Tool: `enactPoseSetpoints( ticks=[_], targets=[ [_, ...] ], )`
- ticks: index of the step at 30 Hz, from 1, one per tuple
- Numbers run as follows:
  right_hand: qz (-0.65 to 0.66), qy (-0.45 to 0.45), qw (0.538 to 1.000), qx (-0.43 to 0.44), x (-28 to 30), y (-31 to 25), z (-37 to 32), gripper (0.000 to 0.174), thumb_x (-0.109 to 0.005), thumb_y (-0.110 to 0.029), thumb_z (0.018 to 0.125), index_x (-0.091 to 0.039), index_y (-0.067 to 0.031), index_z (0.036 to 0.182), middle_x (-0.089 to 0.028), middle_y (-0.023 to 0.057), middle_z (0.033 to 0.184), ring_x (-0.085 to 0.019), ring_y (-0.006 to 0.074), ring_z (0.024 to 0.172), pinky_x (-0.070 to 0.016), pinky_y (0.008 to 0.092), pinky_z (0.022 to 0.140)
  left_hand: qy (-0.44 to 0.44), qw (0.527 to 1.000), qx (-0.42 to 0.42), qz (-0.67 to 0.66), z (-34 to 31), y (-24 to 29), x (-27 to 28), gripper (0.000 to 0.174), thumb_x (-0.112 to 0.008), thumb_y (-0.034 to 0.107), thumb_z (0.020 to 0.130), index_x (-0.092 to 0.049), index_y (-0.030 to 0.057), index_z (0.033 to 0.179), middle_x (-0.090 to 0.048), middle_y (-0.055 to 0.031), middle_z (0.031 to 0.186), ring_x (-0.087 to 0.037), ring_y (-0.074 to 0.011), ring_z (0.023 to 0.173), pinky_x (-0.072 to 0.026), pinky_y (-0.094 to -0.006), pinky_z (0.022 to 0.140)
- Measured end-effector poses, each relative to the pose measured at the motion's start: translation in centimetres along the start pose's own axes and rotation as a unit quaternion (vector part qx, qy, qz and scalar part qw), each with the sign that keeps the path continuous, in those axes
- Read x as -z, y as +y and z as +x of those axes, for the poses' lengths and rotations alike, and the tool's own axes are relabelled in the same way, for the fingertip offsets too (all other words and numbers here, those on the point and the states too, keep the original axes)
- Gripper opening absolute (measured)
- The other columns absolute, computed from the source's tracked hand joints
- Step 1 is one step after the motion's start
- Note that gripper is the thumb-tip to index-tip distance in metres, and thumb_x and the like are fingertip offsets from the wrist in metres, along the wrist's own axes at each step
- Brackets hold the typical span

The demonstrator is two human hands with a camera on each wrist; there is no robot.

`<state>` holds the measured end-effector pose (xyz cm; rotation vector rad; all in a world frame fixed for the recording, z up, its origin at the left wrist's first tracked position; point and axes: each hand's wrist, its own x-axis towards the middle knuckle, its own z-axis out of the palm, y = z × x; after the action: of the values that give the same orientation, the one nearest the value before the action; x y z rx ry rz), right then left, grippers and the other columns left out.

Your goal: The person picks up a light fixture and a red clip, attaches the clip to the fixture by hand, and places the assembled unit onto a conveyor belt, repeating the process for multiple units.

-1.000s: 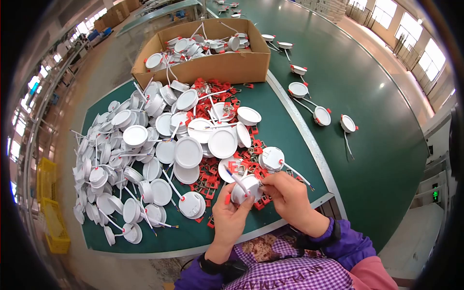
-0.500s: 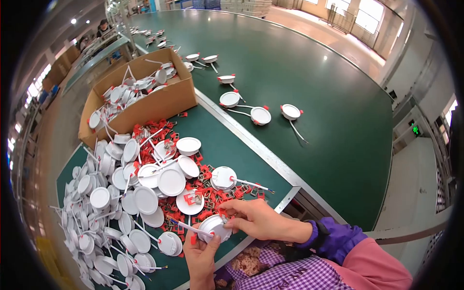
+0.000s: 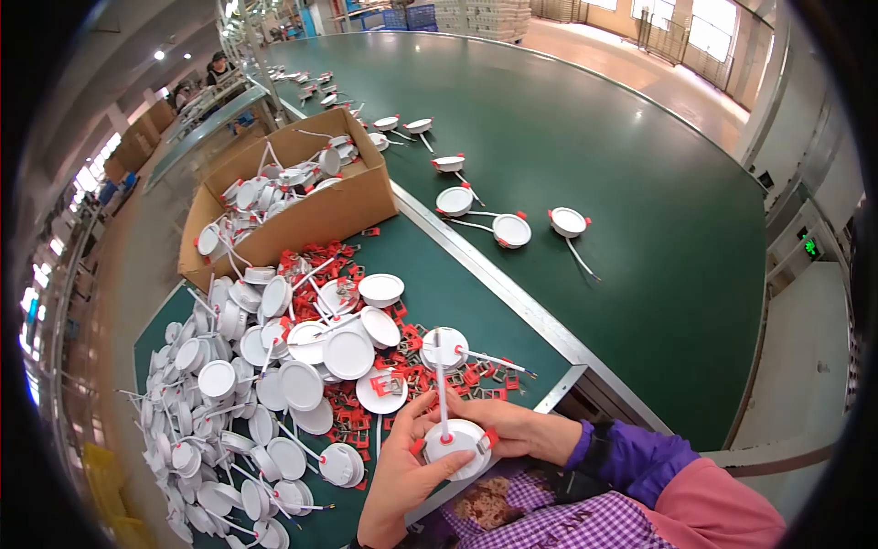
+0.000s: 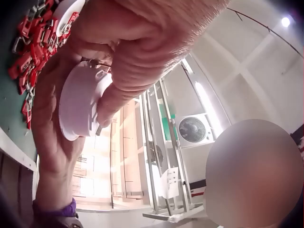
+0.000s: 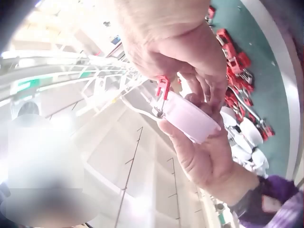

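Note:
A round white downlight (image 3: 460,450), its white cable (image 3: 441,384) standing straight up, is held close above the table's near edge. My left hand (image 3: 400,471) grips it from the left, with the thumb across its back. The right hand (image 3: 515,426) holds it from the right, its fingers partly hidden behind the light. At the right side of the rim sits a red spring clip (image 3: 491,437), seen in the right wrist view as a red clip (image 5: 163,88) by the right hand. Another bit of red shows at the left side, beside the left fingers.
Loose red clips (image 3: 352,416) lie in front of my hands. White downlights (image 3: 219,380) are heaped on the left of the table. A cardboard box (image 3: 302,220) of lights stands behind. Several clipped lights (image 3: 568,222) lie on the green surface beyond the metal rail (image 3: 512,302).
My head view has turned right. The light has rotated so its cable points up instead of up-left. The right hand, earlier pinching at the rim, now reaches round behind the light.

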<state>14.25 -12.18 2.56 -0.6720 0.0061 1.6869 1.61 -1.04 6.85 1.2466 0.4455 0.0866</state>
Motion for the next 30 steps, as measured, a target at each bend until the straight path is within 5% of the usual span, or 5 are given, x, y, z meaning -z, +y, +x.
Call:
enactPoseSetpoints(
  ticks=[6,17,19,23,30],
  targets=[
    [0.030,-0.026,0.999,0.005,1.7,0.9,0.2,0.046,-0.038,-0.038,0.097,-0.046,-0.0017,0.124,-0.059,0.0100,0.109,-0.060,0.0173,0.096,-0.0513,0.0311,0.082,-0.027,0.985,-0.005,0.171,0.9,0.0,-0.3,0.074,-0.077,0.015,0.072,-0.037,0.0004,0.132,-0.056,-0.0133,0.110,-0.056,-0.0184,0.101,-0.0462,-0.0300,0.085],
    [0.068,0.020,0.997,0.021,3.9,0.8,-0.9,0.033,-0.052,-0.023,0.093,-0.053,0.0019,0.114,-0.062,0.0121,0.102,-0.063,0.0191,0.090,-0.0550,0.0319,0.075,-0.023,0.989,-0.034,0.141,1.9,-2.0,-2.0,0.073,-0.075,0.016,0.074,-0.035,-0.0014,0.132,-0.048,-0.0170,0.121,-0.054,-0.0214,0.106,-0.0466,-0.0311,0.087],
    [0.015,0.067,0.991,0.114,3.5,0.3,-1.6,0.029,-0.057,-0.016,0.090,-0.053,0.0027,0.112,-0.062,0.0117,0.102,-0.063,0.0177,0.089,-0.0549,0.0292,0.074,0.020,0.996,-0.028,0.079,1.1,-1.4,-2.7,0.074,-0.074,0.012,0.075,-0.031,-0.0038,0.134,-0.046,-0.0181,0.124,-0.054,-0.0219,0.108,-0.0468,-0.0310,0.087],
    [-0.051,0.121,0.979,0.156,2.7,-0.8,-2.3,0.026,-0.059,-0.007,0.087,-0.054,0.0022,0.111,-0.063,0.0081,0.089,-0.064,0.0162,0.079,-0.0543,0.0269,0.071,0.072,0.997,-0.036,0.018,0.2,-1.4,-2.9,0.074,-0.071,0.005,0.077,-0.027,-0.0057,0.135,-0.047,-0.0182,0.125,-0.055,-0.0209,0.108,-0.0473,-0.0301,0.088],
    [-0.133,0.159,0.945,0.254,2.5,-2.4,-2.5,0.016,-0.057,-0.013,0.090,-0.052,-0.0005,0.098,-0.063,0.0088,0.080,-0.060,0.0112,0.064,-0.0459,0.0205,0.054,0.104,0.987,0.004,-0.123,-0.9,-2.2,-1.2,0.050,-0.066,-0.006,0.078,-0.044,-0.0035,0.122,-0.056,-0.0117,0.113,-0.057,-0.0171,0.102,-0.0479,-0.0288,0.088]
  ],
)
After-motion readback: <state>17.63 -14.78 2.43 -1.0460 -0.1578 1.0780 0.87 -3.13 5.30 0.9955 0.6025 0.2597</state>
